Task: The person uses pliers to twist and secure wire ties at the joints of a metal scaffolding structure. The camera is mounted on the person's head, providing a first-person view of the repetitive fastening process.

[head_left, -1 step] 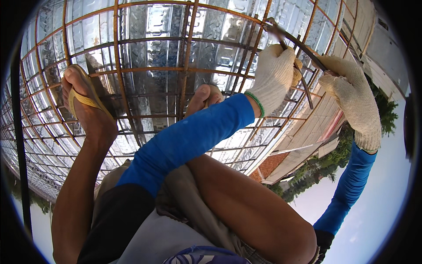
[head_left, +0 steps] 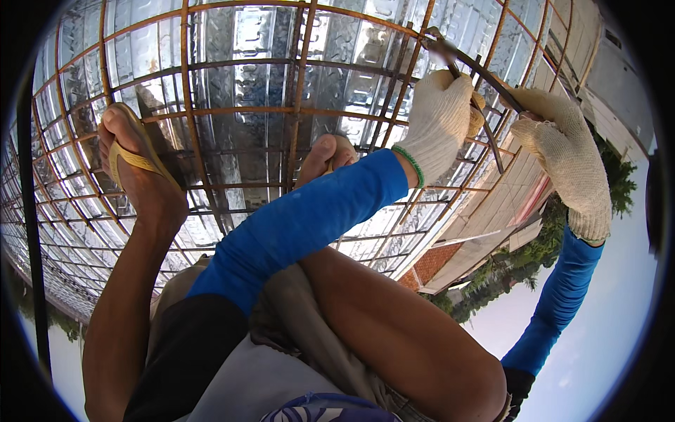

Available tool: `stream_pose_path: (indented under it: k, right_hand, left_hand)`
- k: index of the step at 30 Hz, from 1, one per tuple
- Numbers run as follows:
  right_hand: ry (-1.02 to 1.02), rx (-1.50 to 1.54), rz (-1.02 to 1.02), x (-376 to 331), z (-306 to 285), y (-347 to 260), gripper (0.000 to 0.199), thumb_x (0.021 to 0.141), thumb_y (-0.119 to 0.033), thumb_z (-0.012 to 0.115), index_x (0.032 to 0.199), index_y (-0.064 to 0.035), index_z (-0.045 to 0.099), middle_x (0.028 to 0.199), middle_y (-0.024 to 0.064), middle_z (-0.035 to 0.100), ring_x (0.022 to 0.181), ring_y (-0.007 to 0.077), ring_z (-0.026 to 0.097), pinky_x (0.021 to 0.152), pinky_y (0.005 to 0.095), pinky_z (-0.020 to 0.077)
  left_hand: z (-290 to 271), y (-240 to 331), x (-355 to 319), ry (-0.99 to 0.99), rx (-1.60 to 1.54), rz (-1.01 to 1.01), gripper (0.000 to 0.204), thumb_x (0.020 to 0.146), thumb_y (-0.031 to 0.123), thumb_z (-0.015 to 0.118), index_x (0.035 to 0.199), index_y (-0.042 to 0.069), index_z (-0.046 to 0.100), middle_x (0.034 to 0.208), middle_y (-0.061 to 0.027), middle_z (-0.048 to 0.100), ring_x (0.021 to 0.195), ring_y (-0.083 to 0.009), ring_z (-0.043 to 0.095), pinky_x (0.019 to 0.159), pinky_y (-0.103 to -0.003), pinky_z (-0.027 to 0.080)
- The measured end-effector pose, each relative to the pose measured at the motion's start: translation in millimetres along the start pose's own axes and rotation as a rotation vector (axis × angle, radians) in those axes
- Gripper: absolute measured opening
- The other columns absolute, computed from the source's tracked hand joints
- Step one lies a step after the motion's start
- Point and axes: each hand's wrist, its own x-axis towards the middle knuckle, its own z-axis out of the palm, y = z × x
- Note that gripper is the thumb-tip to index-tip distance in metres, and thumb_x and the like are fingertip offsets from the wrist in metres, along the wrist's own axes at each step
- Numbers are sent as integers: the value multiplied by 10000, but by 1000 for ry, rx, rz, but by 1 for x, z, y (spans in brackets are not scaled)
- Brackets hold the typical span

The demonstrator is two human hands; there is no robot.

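Observation:
Both hands wear off-white knitted gloves. My right hand (head_left: 566,144) is closed round one long, curved dark handle of a pair of pincers (head_left: 486,76). The other handle passes through the closed fingers of my left hand (head_left: 441,119), its end sticking out below. The two handles are spread apart. At the upper right, the pincers' head meets the rusty rebar mesh (head_left: 242,110) near a crossing of bars. What lies between the jaws is blurred and cannot be made out.
Shiny ribbed metal decking (head_left: 242,84) lies under the mesh. My feet, in yellow flip-flops (head_left: 137,158), rest on it. A dark pole (head_left: 35,232) stands at far left. Beyond the decking at right are a pale roof (head_left: 485,190), brickwork (head_left: 430,265) and trees (head_left: 485,288).

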Motion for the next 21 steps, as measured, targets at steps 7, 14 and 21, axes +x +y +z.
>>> stream_pose_path:
  k: [7, 14, 21]
  right_hand:
    - [31, -272, -61, 4, -2, -3, 448, 980, -323, 684, 1346, -64, 688, 1195, 137, 693, 1055, 240, 692, 947, 385, 563]
    - [12, -277, -121, 17, -13, -9, 413, 975, -301, 705, 1321, -74, 699, 1193, 135, 693, 1003, 238, 713, 907, 379, 576]
    - [288, -1139, -373, 6, -2, -14, 607, 879, -266, 806, 1449, -189, 610, 1338, 52, 670, 1243, 236, 632, 1031, 433, 536]
  left_hand:
    - [11, -1, 15, -38, -407, -31, 409, 1067, 408, 499, 975, 14, 558, 843, -179, 655, 619, -266, 648, 591, -455, 521]
    - [20, 12, 11, -75, -470, 11, 355, 1031, 390, 629, 973, 46, 561, 832, -118, 600, 684, -232, 666, 627, -401, 549]
    - [46, 32, 3, 145, -492, -28, 265, 1043, 294, 562, 989, 35, 557, 846, -121, 623, 659, -219, 673, 568, -360, 591]
